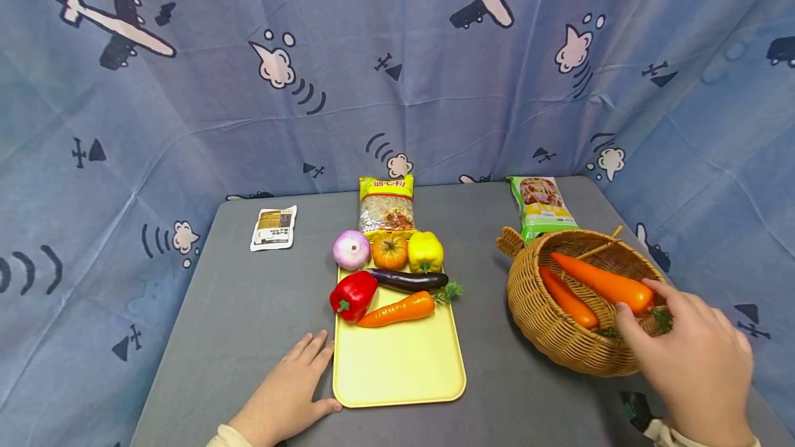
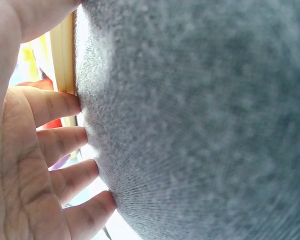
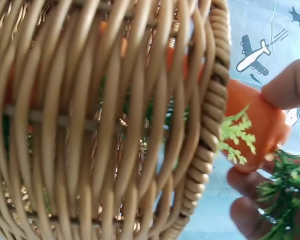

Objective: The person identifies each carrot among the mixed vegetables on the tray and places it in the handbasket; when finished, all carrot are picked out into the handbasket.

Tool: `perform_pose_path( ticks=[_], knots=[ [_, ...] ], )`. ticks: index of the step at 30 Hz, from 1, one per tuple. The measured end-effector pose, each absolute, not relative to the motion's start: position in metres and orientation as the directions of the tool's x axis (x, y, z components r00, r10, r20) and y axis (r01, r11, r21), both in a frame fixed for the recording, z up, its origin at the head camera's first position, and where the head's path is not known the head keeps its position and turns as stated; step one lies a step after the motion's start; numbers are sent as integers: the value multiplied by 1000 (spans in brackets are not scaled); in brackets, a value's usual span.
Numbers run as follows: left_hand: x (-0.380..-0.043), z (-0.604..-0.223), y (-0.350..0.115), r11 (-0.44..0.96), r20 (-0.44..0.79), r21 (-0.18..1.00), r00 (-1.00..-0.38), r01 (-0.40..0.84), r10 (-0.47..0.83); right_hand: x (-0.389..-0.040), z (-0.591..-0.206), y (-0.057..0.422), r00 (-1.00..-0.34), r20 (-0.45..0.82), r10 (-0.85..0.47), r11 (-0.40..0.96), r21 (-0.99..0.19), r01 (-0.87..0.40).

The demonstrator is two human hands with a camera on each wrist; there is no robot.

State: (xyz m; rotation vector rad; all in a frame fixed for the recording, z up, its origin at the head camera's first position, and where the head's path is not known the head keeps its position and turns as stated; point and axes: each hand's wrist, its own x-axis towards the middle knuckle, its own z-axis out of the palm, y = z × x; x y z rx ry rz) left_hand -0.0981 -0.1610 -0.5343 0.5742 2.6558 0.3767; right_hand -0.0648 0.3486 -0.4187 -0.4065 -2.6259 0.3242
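Note:
My right hand [image 1: 698, 357] pinches the thick, leafy end of an orange carrot [image 1: 602, 283] between thumb and fingers. That carrot slants over the mouth of a woven wicker basket [image 1: 540, 319], and in the right wrist view its end [image 3: 255, 120] sticks out past the rim. A second carrot [image 1: 565, 297] lies inside the basket. My left hand [image 1: 286, 392] rests on the grey table with fingers spread, its fingertips and thumb right at the left edge of a yellow tray [image 1: 400, 371].
On the tray's far half sit a red pepper [image 1: 354, 295], another carrot [image 1: 397, 310], an eggplant [image 1: 406, 280], an onion [image 1: 351, 250], a pumpkin [image 1: 390, 252] and a yellow pepper [image 1: 426, 252]. Behind stand a pasta bag [image 1: 386, 205], a green packet [image 1: 543, 205] and a white sachet [image 1: 274, 228].

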Motion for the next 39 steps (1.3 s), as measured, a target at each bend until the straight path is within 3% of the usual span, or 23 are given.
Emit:
perform_pose_path(
  ticks=[11,39],
  knots=[
    [-98,-537,-164,873,-308,344,-837,345,453,-73,-424,354,-941,208,267,945,-249,213],
    [-97,-535,-162,876,-308,343,-841,339,446,-83,-428,359,-975,107,196,960,-225,168]
  ],
)
